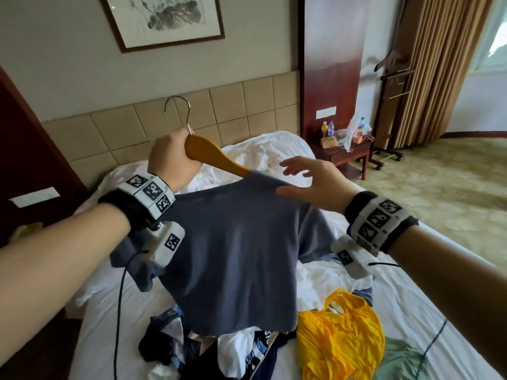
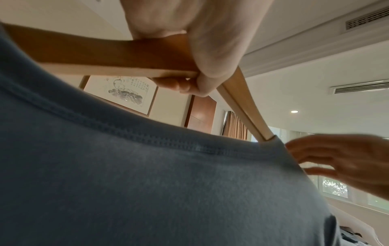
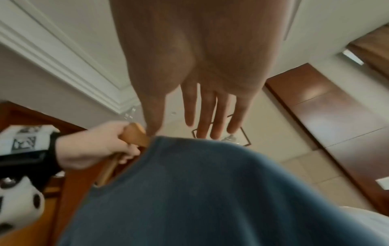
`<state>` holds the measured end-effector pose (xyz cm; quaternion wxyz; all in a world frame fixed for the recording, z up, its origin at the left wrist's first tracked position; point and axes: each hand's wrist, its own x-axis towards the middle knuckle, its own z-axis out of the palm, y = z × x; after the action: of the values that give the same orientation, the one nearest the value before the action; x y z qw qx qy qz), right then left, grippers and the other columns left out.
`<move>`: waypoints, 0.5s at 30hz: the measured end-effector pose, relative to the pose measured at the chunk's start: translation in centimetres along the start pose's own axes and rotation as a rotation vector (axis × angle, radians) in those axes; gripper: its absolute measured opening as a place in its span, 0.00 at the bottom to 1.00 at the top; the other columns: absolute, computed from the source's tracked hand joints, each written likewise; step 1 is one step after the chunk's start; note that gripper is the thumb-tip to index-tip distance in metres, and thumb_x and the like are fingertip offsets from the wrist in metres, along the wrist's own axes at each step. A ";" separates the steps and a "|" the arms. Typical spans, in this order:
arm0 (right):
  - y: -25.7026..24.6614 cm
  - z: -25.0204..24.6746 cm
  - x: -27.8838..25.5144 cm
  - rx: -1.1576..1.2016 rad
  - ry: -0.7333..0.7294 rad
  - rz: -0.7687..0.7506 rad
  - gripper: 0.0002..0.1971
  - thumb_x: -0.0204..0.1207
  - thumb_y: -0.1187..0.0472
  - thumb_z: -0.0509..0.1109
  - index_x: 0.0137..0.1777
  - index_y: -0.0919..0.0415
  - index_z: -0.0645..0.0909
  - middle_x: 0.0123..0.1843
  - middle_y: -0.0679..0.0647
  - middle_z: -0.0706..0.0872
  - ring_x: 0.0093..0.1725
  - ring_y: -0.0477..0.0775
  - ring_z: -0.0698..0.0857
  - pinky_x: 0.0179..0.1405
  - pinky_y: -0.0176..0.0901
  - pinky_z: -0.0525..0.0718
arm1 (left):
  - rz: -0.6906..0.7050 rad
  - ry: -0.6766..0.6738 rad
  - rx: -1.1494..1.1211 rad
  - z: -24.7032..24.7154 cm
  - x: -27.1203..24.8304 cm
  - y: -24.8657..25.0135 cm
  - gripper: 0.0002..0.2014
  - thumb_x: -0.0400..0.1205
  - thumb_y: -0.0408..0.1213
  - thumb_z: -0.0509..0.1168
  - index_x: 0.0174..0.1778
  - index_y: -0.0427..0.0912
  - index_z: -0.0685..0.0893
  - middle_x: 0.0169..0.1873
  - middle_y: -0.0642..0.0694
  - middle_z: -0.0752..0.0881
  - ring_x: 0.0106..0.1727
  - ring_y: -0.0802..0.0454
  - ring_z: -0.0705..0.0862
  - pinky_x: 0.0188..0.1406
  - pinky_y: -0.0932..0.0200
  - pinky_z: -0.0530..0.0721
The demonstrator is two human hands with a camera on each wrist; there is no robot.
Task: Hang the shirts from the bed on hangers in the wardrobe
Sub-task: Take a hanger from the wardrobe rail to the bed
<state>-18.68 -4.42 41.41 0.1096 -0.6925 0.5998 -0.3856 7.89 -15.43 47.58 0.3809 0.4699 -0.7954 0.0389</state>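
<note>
Left grip (image 1: pixel 172 157): I'm clamping hanger (image 1: pixel 214 157) at neck, keeping shirt (image 1: pixel 233 256) hanging above bed (image 1: pixel 411 305). Right grip (image 1: pixel 312 182): fingers apart, hovering at shoulder, likely for smoothing.

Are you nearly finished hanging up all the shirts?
Not nearly. Done: the blue-grey T-shirt looks draped over the wooden hanger. In hand: the left hand grips that hanger above the bed, while the right hand, fingers spread, hovers at the shirt's shoulder. Left: carrying it to the wardrobe, out of view, then the yellow garment and the heap beside it.
</note>
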 end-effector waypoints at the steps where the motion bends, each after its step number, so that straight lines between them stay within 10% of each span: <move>1: -1.1 0.2 0.9 -0.023 -0.022 -0.024 0.22 0.73 0.50 0.79 0.66 0.55 0.84 0.54 0.47 0.88 0.53 0.45 0.84 0.58 0.38 0.81 | 0.005 0.000 -0.012 0.1 -0.1 0.3 0.09 0.71 0.26 0.72 0.46 0.36 0.85 0.37 0.38 0.87 0.41 0.36 0.85 0.38 0.53 0.78; 5: -3.2 1.8 3.1 -0.117 -0.130 -0.059 0.02 0.78 0.55 0.74 0.45 0.51 0.85 0.40 0.47 0.86 0.41 0.48 0.81 0.46 0.42 0.78 | -0.002 0.010 -0.060 0.2 -0.6 0.6 0.09 0.71 0.28 0.72 0.45 0.39 0.85 0.35 0.42 0.86 0.40 0.39 0.84 0.36 0.57 0.75; 8: -3.8 2.1 3.6 -0.089 -0.190 -0.064 0.14 0.79 0.58 0.74 0.35 0.40 0.77 0.32 0.41 0.80 0.34 0.39 0.77 0.37 0.33 0.71 | -0.015 -0.003 -0.082 -0.4 -1.0 0.2 0.14 0.70 0.29 0.76 0.50 0.39 0.83 0.38 0.47 0.84 0.42 0.42 0.84 0.38 0.60 0.73; 15: -3.0 1.0 4.1 -0.046 -0.154 -0.104 0.04 0.81 0.57 0.72 0.46 0.48 0.85 0.39 0.46 0.86 0.41 0.44 0.83 0.44 0.35 0.78 | -0.098 -0.484 -0.249 -5.3 -2.3 -7.4 0.43 0.61 0.68 0.78 0.73 0.60 0.75 0.65 0.61 0.83 0.69 0.65 0.79 0.74 0.52 0.75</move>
<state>-15.83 -7.67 44.21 0.1195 -0.7526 0.5614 -0.3226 17.32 -15.67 47.66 0.2360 0.4529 -0.8383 -0.1910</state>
